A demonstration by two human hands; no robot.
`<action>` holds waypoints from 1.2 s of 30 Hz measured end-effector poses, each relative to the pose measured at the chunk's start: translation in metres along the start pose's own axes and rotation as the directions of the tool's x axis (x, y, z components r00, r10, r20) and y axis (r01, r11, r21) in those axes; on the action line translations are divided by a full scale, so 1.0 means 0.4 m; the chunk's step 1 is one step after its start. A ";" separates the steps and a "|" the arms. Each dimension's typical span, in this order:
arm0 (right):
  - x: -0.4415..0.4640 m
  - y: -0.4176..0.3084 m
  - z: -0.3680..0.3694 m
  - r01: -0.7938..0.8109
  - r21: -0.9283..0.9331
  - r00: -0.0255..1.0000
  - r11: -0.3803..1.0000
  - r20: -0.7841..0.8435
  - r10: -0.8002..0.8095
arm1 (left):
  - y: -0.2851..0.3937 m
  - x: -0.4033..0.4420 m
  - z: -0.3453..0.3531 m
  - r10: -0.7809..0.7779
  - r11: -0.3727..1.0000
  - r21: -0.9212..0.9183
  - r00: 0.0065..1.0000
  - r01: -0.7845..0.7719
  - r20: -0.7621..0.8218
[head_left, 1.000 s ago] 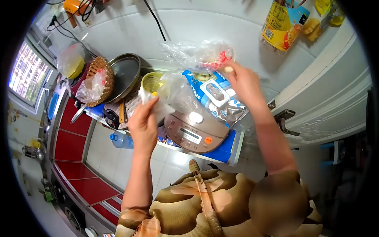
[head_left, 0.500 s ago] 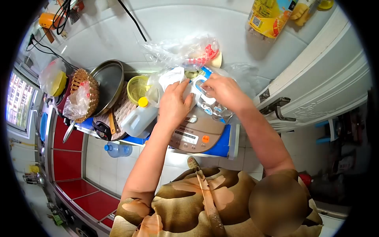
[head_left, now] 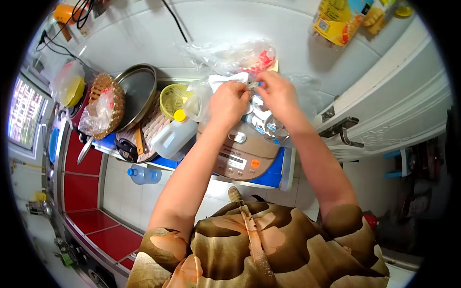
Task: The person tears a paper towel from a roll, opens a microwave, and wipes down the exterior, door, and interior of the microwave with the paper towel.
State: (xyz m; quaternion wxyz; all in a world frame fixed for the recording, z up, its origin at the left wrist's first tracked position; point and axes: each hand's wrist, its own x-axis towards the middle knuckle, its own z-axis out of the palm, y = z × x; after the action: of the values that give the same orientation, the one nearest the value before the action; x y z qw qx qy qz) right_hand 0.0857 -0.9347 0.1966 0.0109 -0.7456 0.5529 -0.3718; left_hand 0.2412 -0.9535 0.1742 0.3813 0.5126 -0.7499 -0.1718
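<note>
A silver, blue and white plastic packet lies over the back of a brown rice cooker. My left hand is closed at the packet's upper left edge, its fingers curled together. Close beside it, my right hand pinches the packet's upper edge, where a bit of blue shows at the fingertips. The packet's top is mostly hidden by both hands. Just behind my left hand is a white crumpled piece, paper or cloth; I cannot tell which.
Clear plastic bags lie along the wall. To the left stand a jug with a yellow cap, a yellow-green basket, a large pan and a wicker basket. A white door with a handle is at the right.
My left hand has gone from fingers laid out over the packet to curled. My right hand has come up nearer to it, now pinching the upper edge. The view has shifted slightly.
</note>
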 end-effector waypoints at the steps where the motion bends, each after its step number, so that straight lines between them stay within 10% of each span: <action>1: -0.012 -0.001 -0.010 -0.144 0.048 0.989 0.988 -0.036 0.145 | -0.010 -0.005 -0.002 -0.006 1.000 -0.001 1.000 0.006 -0.004; 3: -0.028 0.009 -0.036 -0.234 0.129 0.971 0.964 0.082 0.225 | 0.000 0.005 0.004 -0.096 0.992 -0.075 0.995 0.099 0.038; 5: -0.039 0.017 -0.004 0.099 -0.148 0.981 0.984 0.178 -0.072 | 0.006 0.000 0.002 -0.111 0.991 -0.068 0.994 0.112 0.022; 12: 0.000 -0.024 0.006 0.272 -0.430 0.886 0.861 0.461 -0.050 | 0.005 0.004 0.016 -0.136 0.987 -0.087 0.991 0.135 -0.007; 19: 0.009 0.011 0.010 0.332 -0.330 0.882 0.884 0.441 -0.166 | 0.016 -0.003 -0.001 -0.200 0.972 -0.115 0.979 0.203 0.035; 32: -0.001 0.006 -0.052 -0.446 0.110 0.799 0.888 0.496 0.340 | -0.002 -0.012 0.032 0.050 0.998 -0.026 0.993 -0.053 -0.106; 36: -0.027 0.062 -0.017 -0.474 0.299 0.812 0.828 0.512 0.279 | 0.002 -0.019 0.023 0.098 0.995 0.002 0.988 -0.098 -0.117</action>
State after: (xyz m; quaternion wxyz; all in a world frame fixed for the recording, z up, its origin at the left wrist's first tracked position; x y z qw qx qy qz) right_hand 0.0606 -0.9325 0.1849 0.3702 -0.6630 0.5834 -0.2883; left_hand 0.2351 -0.9474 0.1657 0.4334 0.4837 -0.7502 -0.1239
